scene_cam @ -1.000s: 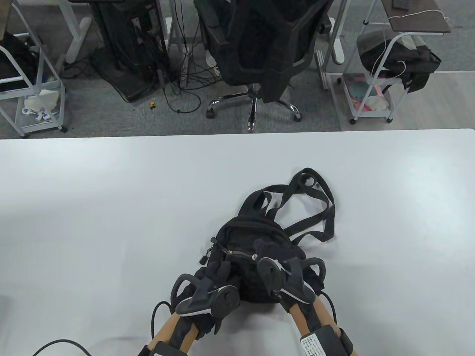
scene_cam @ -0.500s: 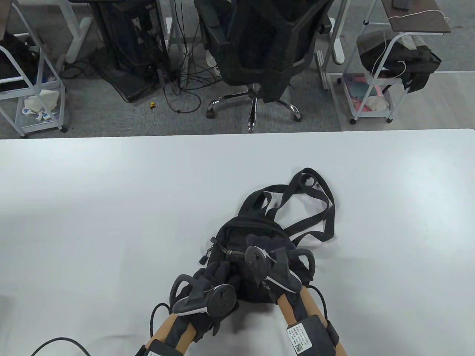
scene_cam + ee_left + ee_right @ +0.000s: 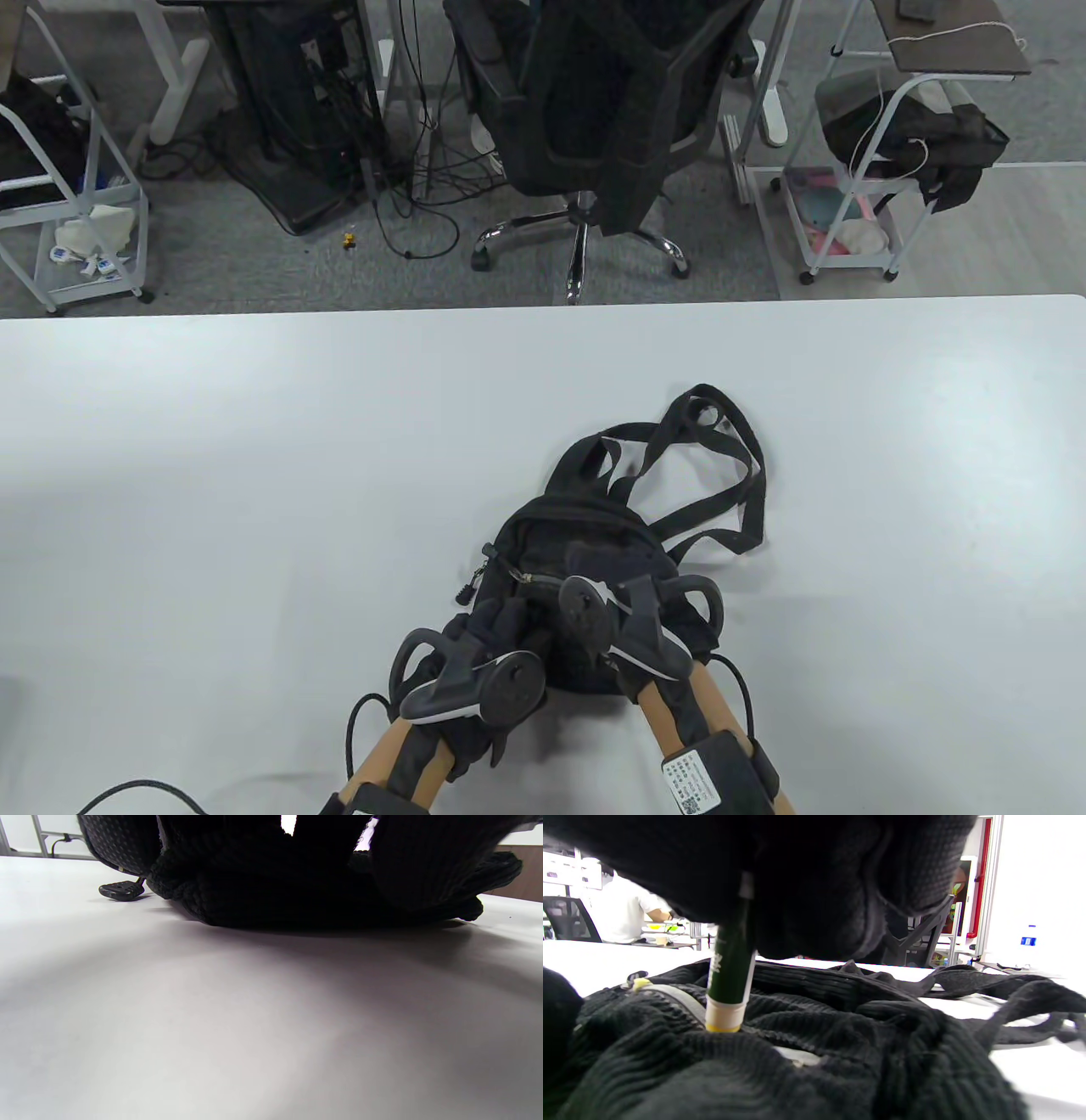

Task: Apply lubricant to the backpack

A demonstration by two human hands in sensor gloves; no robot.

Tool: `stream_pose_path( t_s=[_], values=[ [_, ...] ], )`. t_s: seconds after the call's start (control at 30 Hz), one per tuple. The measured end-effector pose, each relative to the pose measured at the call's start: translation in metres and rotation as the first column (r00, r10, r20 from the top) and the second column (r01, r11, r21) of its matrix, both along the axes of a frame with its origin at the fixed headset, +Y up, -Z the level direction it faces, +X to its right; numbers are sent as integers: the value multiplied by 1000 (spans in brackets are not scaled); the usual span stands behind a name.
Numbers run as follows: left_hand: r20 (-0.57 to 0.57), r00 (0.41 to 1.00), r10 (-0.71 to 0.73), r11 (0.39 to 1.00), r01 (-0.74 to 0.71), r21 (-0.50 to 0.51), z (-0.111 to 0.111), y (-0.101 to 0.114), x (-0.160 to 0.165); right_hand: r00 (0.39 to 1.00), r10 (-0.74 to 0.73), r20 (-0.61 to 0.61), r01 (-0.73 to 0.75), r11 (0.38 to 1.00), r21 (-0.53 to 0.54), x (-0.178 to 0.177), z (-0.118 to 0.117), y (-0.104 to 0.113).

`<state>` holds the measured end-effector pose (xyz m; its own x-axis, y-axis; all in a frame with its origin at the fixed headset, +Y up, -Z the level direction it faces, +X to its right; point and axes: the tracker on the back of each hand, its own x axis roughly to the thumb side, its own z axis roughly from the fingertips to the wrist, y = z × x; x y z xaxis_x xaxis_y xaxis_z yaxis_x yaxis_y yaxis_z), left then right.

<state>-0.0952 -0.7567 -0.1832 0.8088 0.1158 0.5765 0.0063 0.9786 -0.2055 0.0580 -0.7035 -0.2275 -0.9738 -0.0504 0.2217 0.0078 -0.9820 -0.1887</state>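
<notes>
Slippage is the main risk: the backpack point(image 3: 585, 543) is soft corduroy-like fabric lying near the table's point(image 3: 254, 441) front edge, and if the lubricant stick point(image 3: 729, 980) drags rather than glides, the cloth may bunch under it and carry the tip off the zipper point(image 3: 674, 997), smearing lubricant onto the fabric instead. That would follow from too much downward pressure, or from the left hand point(image 3: 488, 662) letting the bag shift. A second worry is the stick tilting in the grip and breaking contact with the zipper teeth.

In the table view the backpack sits directly under both hands, its straps point(image 3: 713, 475) trailing away toward the far side. The left hand rests against the bag's near left side; whether it truly grips the fabric or only presses on it, I cannot tell, since the left wrist view shows only dark glove and cloth above the tabletop. The right hand point(image 3: 624, 594) is closed around the green stick, holding it almost upright, its pale tip touching the grey zipper tape just beside the yellowish slider point(image 3: 639, 983). A small zipper pull point(image 3: 121, 890) lies on the table at the bag's left.
</notes>
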Motion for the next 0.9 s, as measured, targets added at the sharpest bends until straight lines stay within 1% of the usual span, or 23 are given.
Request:
stream_pose_path(
  t_s=[0.03, 0.27, 0.4, 0.47, 0.5, 0.63, 0.67, 0.77, 0.9],
  values=[
    [-1, 1000, 3, 1000, -3, -2, 0, 0, -1, 1000, 28, 4, -28, 1000, 11, 1, 1, 0],
    [-3, 1000, -18, 1000, 18, 12, 1, 0, 0, 997, -73, -26, 73, 997, 26, -3, 1, -1],
    [-4, 1000, -13, 1000, 13, 0, 2, 0, -3, 999, -32, -16, 32, 999, -14, -2, 0, 2],
    [-8, 1000, -3, 1000, 3, -10, 2, 0, -6, 1000, 9, -7, -9, 1000, 6, 1, 1, 3],
    [-11, 1000, 3, 1000, -3, -15, 2, 0, -7, 1000, 20, -8, -20, 1000, -1, 2, 0, 2],
    [-12, 1000, 3, 1000, -3, -17, 0, 1, -7, 999, -40, -24, 40, 999, 5, 0, -1, -1],
    [-12, 1000, 0, 1000, 0, -16, 0, 1, -7, 997, -75, -33, 75, 997, 6, -1, -1, -1],
    [-18, 1000, 2, 1000, -2, -11, 0, 1, -9, 993, -109, -38, 108, 994, -27, -3, -4, -2],
    [-38, 999, 9, 1000, -10, -24, 0, 0, -15, 997, -69, -21, 68, 996, -50, 4, -6, 0]
  ],
)
